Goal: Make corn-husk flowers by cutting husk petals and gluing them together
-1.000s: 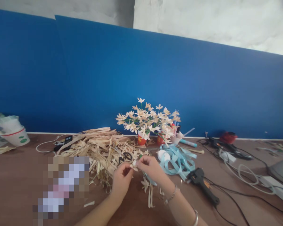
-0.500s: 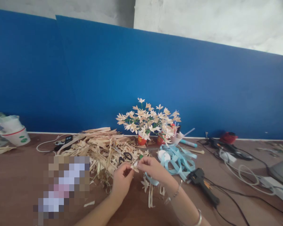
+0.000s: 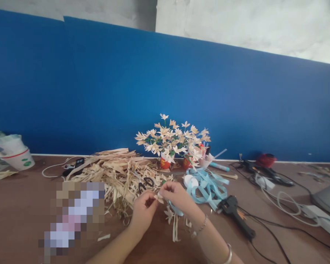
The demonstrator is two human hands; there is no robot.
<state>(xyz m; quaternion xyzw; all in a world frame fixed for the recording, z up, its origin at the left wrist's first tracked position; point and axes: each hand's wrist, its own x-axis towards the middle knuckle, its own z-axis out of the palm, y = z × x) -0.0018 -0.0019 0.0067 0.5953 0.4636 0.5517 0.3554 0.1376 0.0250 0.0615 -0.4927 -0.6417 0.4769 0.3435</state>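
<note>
Between my fingertips is a small cream husk flower [image 3: 159, 199], partly hidden by the fingers. My left hand [image 3: 144, 211] pinches its left side, and my right hand [image 3: 174, 198] pinches it from the upper right. Both hands are closed, just above the table. A pale star-shaped flower [image 3: 169, 214] and narrow husk strips [image 3: 175, 229] lie below my right hand. Scissors with black handles [image 3: 148, 182] rest on the heap of dry husk [image 3: 118, 168] beyond my left hand. Light-blue ribbon [image 3: 209, 187] lies loosely coiled to the right of my right hand.
Husk flowers [image 3: 178, 137] stand in red pots [image 3: 165, 163] at the back, before a blue partition [image 3: 126, 84]. A black glue gun [image 3: 238, 216] with its cord lies at the right, near white cables [image 3: 286, 209]. A paper cup [image 3: 20, 160] stands far left.
Both hands stay at nearly the same spot. The flower has turned slightly between the fingertips, and my right fingers have shifted a little.
</note>
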